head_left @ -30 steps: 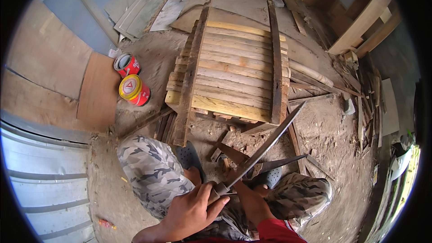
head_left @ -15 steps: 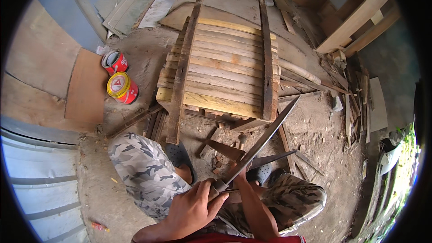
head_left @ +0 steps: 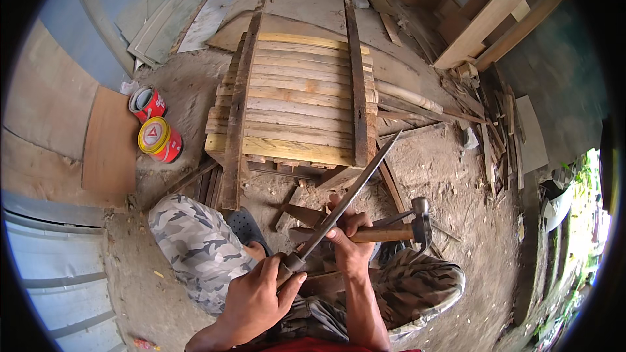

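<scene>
My left hand point(head_left: 257, 296) is wrapped round the handle of a long, tapering steel tool point(head_left: 349, 199). Its narrow tip points away and up to the right; I cannot tell whether it is a file or a chisel. A claw hammer point(head_left: 385, 233) with a wooden handle is gripped in my right hand point(head_left: 351, 238), its metal head to the right. The right thumb lies against or just over the steel shaft. Beyond both hands rests a stack of wooden slats point(head_left: 300, 104), with two dark battens point(head_left: 238, 111) laid lengthwise across it.
Two red paint cans point(head_left: 160, 140) stand to the left beside a brown board point(head_left: 107, 143). Scrap wood point(head_left: 495, 130) is heaped at the right. My knees in camouflage trousers point(head_left: 195, 254) flank the hands, and wood offcuts point(head_left: 293, 208) lie on the ground between my feet.
My right hand has come up from low between my knees and now shows the hammer in its grip. The steel tool has shifted slightly left with my left hand, as the view moved.
</scene>
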A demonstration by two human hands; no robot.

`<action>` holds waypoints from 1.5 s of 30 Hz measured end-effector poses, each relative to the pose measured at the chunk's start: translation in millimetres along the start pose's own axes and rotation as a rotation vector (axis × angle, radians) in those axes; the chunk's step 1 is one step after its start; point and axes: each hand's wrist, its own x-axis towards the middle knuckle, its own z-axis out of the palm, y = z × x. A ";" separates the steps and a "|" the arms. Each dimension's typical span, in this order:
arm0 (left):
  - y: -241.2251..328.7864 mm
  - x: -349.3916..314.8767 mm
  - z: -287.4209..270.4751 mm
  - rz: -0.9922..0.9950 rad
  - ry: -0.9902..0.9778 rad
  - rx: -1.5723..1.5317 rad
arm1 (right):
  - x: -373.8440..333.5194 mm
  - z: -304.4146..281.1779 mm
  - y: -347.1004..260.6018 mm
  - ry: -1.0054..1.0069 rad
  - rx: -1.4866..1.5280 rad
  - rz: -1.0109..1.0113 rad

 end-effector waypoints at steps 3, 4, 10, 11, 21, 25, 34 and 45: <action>-0.5 -1.5 -2.6 -0.008 0.002 0.028 | -3.2 0.7 -1.0 -0.021 0.027 0.040; -0.2 -2.1 -3.6 -0.013 0.004 0.039 | -5.0 -2.1 2.4 -0.030 0.032 0.055; 11.9 -5.0 -14.0 -0.157 -0.046 0.085 | -14.6 6.7 6.8 -0.031 -0.102 0.018; 12.3 -5.6 -14.2 -0.161 -0.045 0.092 | -15.2 7.5 9.2 -0.037 -0.157 0.000; 14.6 -15.0 -7.4 -0.156 -0.038 0.085 | -23.5 13.9 10.0 -0.015 -0.266 -0.147; 10.3 -16.1 -8.1 -0.132 -0.022 0.089 | -26.0 9.7 12.6 -0.026 -0.278 -0.141; -4.1 -15.5 -4.4 -0.027 0.079 0.070 | -26.2 13.3 9.0 -0.042 -0.357 -0.146; -6.6 -14.7 -2.8 -0.017 0.079 0.062 | -20.8 8.4 14.9 -0.110 -0.479 -0.289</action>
